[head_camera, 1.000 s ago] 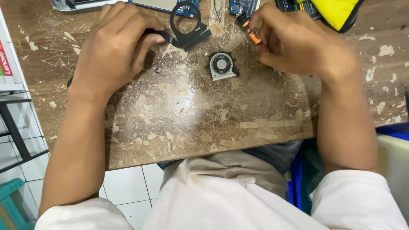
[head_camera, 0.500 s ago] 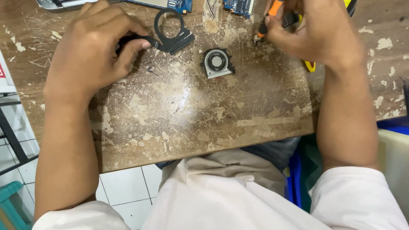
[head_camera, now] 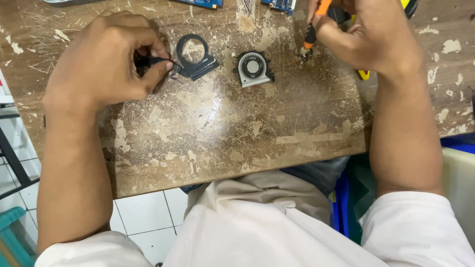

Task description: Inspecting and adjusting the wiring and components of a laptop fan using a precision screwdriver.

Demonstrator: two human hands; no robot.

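Observation:
My left hand [head_camera: 106,59] pinches the thin black arm of a black fan cover [head_camera: 194,58], a flat plate with a round hole that lies on the worn wooden table [head_camera: 222,133]. Just right of the cover sits a small grey laptop fan [head_camera: 253,68] with its blades facing up, touched by neither hand. My right hand [head_camera: 368,34] holds an orange-and-black screwdriver [head_camera: 312,30] upright, its tip on the table a little right of the fan.
Blue circuit boards [head_camera: 282,5] lie along the table's far edge. A yellow tool [head_camera: 363,74] pokes out beneath my right hand. White floor tiles [head_camera: 143,212] and a black metal frame [head_camera: 15,163] lie at the left, a blue bin [head_camera: 457,143] at the right.
The view has shifted, so everything sits lower in frame. My right hand has lifted the screwdriver from low on the table to upright. My left hand keeps its grip on the cover.

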